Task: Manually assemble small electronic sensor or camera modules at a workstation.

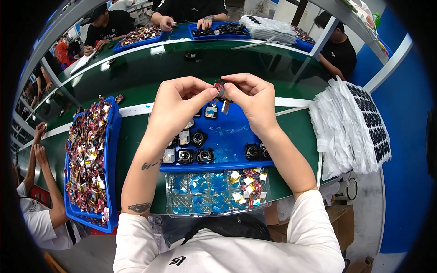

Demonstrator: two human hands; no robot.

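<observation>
My left hand point(180, 102) and my right hand point(255, 98) meet above the far edge of a blue tray point(227, 125). Between their pinched fingertips is a small dark watch case with a red circuit board point(219, 88) at its left side. A short, flat, yellowish-grey strip point(225, 107) shows just below the right fingers. Fingers cover much of the held piece. On the tray, several round black watch cases point(205, 155) lie along the near edge and left side. A watch part with a pale square face point(210, 112) sits below my hands.
A blue bin point(114, 136) heaped with red boards and battery cells stands left. Nearest me, a clear compartment tray point(173, 200) holds blue film scraps and cells. Stacked white-wrapped trays point(337, 132) stand right. A metal rail point(291, 103) crosses the green bench; co-workers sit across and at left.
</observation>
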